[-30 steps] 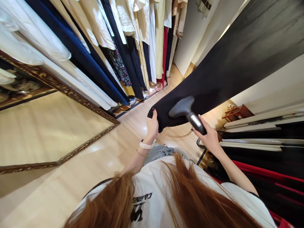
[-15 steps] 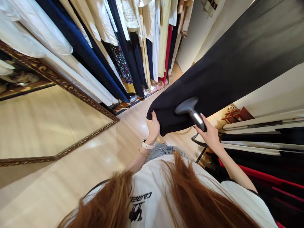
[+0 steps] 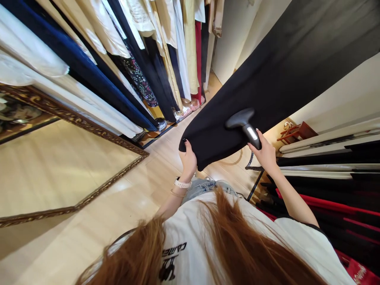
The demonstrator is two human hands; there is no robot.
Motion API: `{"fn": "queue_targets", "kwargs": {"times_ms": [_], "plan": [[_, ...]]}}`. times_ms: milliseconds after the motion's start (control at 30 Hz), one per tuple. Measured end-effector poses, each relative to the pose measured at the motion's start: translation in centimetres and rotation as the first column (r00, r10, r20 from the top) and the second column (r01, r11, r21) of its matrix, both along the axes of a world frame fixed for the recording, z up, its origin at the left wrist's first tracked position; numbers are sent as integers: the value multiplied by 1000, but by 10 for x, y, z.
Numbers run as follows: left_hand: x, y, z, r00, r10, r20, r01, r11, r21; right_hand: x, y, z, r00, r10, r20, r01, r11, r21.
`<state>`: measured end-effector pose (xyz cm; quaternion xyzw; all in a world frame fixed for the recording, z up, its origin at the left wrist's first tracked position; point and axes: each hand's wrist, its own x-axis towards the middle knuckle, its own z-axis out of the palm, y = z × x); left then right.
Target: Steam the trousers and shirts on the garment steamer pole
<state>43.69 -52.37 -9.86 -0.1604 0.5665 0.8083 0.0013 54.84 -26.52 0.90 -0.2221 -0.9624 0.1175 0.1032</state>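
A long black garment (image 3: 267, 75) stretches from the upper right down to the middle of the view. At its lower end my left hand (image 3: 188, 160) grips the hem, thumb on top and the other fingers hidden beneath the cloth. My right hand (image 3: 265, 153) is wrapped around the handle of a dark grey garment steamer (image 3: 242, 118). The steamer's wide head lies against the face of the cloth, or just over it; the exact contact cannot be made out. A dark hose (image 3: 251, 162) hangs below the steamer's handle.
Clothes (image 3: 175, 51) hang in a row at the back, with more hanging garments (image 3: 320, 174) close on the right. A mirror with a carved frame (image 3: 113, 138) stands on the left. A small reddish-brown wooden stand (image 3: 298, 132) is beyond the steamer, on the wooden floor (image 3: 127, 206).
The steamer has slid up the cloth, away from the hem and slightly right, with my right hand. My left hand still holds the hem. The view has shifted a little.
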Motion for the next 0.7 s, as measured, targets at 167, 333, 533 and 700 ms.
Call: {"fn": "queue_targets", "kwargs": {"times_ms": [167,333,533,700], "plan": [[-5,2,-6,1000,1,-8,-2,995,-98,20,-28,-11,990,130,55,-126,989,-76],[-2,1,-12,1000,-4,1,4,988,-153,35,-41,-26,972,200,122,-185,975,-123],[5,-3,-2,998,-17,61,31,971,-239,22,-8,-12,987,80,136,-80,997,-3],[6,-7,6,998,-29,63,45,962,-269,4,30,10,994,-60,87,49,992,120]]}}
